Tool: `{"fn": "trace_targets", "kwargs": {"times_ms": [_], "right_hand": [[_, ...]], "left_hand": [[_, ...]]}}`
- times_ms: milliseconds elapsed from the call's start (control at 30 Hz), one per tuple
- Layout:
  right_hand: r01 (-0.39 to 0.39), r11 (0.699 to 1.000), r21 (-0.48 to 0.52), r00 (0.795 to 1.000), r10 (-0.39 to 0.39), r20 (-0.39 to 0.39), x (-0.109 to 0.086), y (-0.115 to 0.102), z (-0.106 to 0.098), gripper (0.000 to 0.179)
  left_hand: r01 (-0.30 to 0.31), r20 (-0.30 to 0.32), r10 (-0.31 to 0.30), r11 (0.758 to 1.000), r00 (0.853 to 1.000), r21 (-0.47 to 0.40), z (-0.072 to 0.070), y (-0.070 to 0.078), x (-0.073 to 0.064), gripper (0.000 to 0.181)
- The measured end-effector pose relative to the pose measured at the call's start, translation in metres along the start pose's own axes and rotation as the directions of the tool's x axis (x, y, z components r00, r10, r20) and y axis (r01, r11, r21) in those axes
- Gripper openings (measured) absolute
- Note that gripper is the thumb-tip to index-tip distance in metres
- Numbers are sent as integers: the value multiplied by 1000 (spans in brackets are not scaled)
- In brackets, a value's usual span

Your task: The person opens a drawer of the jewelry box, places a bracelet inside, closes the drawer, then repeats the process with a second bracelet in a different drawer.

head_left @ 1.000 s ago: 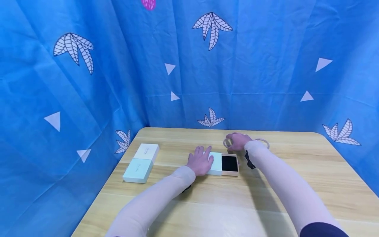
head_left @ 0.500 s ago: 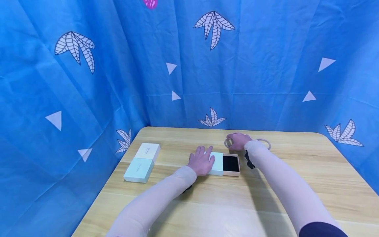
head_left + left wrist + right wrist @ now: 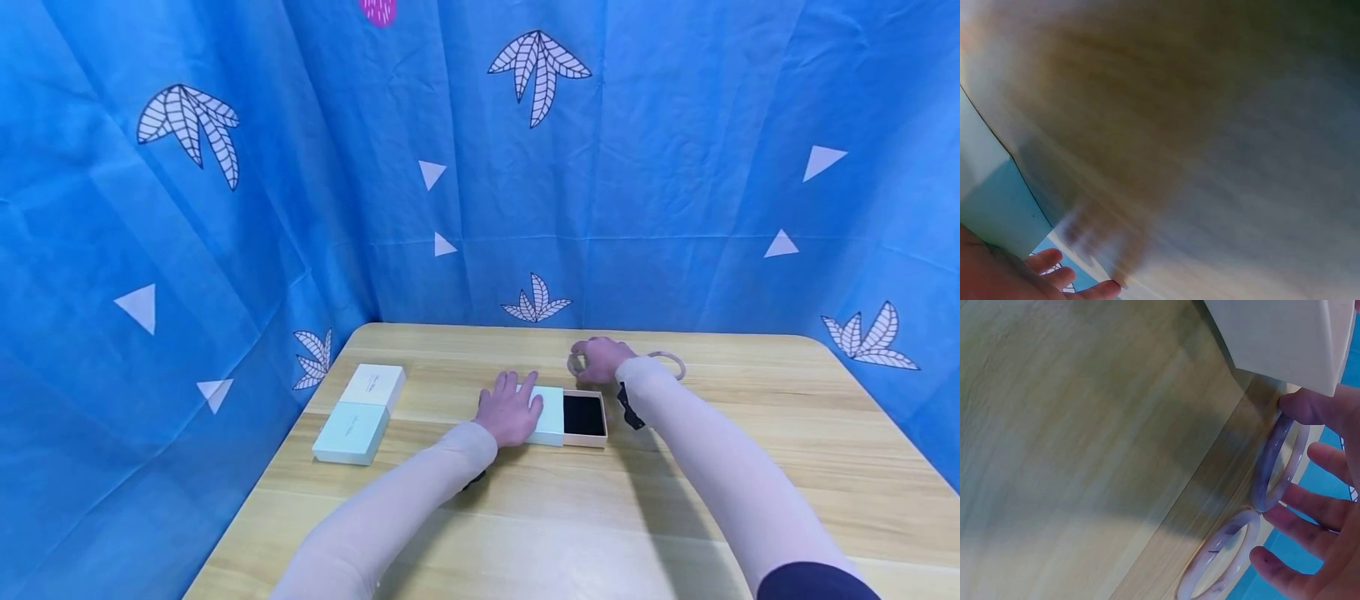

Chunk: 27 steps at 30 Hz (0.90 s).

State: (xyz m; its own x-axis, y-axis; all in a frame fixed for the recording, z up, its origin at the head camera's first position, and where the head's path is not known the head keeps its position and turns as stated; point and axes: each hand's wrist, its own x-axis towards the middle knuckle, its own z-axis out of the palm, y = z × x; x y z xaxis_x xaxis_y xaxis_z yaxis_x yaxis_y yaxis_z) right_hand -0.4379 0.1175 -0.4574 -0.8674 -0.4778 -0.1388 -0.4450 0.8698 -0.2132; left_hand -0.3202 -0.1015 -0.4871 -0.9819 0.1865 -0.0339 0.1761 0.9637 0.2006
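Bangle [image 3: 1264, 465] spanned by right thumb and fingers

Right hand [image 3: 602, 358], the nearer, pinches it across its rim; being round, it has no long axis. Half-open box [image 3: 551, 414] lies on the person's side of those fingers, beneath the left hand [image 3: 507, 414], fingers spread. Two bangles, three boxes.

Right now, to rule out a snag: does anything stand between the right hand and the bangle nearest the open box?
Nothing visible: the right hand touches that bangle directly. The other bangle lies beside it, the open tray near the hand, neither in between.
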Motion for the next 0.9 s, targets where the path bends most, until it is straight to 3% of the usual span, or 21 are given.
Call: {"fn": "trace_targets", "kwargs": {"times_ms": [333,900], "right_hand": [[-5,1000,-3,1000,5,9,-2,-3,-3,66],[40,999,-2,998,-40,-43,-11,-4,-7,66]], "left_hand": [[-6,-7,6,1000,1000,-12,0,0,0,62],[-5,-8,5,1000,1000,-13,-1,0,-1,63]]}}
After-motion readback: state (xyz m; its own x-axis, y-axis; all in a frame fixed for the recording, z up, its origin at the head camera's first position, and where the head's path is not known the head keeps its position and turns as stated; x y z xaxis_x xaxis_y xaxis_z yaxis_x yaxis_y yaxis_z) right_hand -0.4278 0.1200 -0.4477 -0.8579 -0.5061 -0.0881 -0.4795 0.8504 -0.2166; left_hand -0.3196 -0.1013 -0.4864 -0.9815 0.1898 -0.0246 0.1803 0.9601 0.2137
